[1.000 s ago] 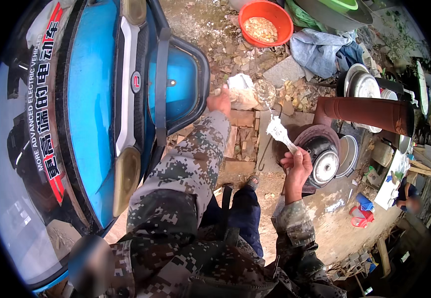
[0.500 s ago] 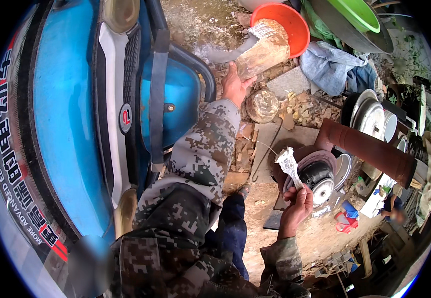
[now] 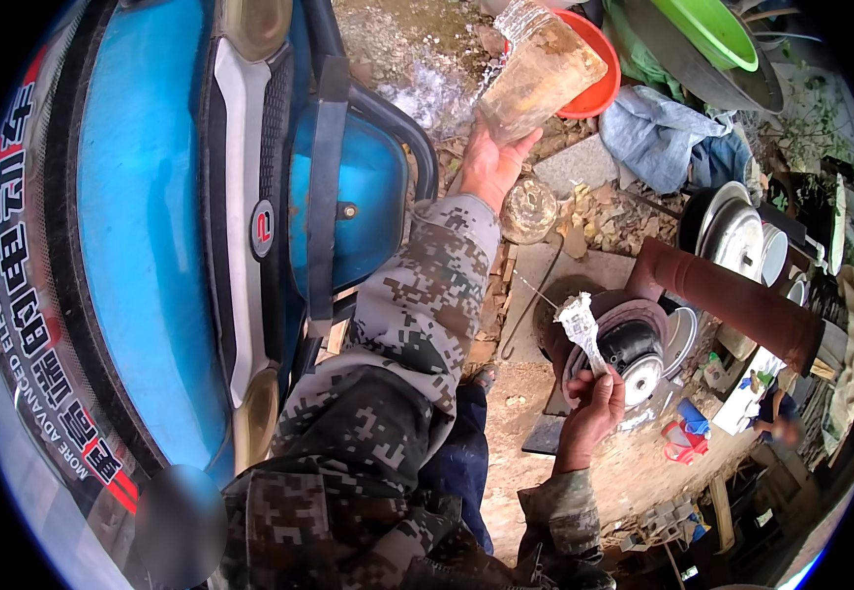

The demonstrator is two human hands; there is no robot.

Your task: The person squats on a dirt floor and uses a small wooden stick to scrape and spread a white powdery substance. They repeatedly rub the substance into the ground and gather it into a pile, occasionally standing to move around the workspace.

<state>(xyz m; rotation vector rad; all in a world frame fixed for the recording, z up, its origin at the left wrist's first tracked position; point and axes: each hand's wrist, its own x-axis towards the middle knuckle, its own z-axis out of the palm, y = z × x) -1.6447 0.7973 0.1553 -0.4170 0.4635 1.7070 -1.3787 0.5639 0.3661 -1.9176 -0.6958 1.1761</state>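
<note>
The left hand (image 3: 491, 162) reaches out ahead, fingers wrapped from beneath around the lower end of a clear plastic bottle (image 3: 540, 74) holding brownish contents. The bottle lies tilted, its far end lifted over the orange basin (image 3: 599, 84) just beyond the hand, probably so it can be carried or emptied without spilling. The right hand (image 3: 592, 398) sits nearer the body, well apart from the left, pinched shut on a small crumpled white wrapper (image 3: 582, 329) that stands upright above the fingers. Just past the right hand are a dark round pot with its lid (image 3: 634, 344) and stacked metal bowls (image 3: 742, 236) beside a rusty brown pipe (image 3: 732, 300). To the left of the left forearm stands a blue electric vehicle (image 3: 142, 246). Beyond the basin lies a blue-grey cloth (image 3: 658, 133).
</note>
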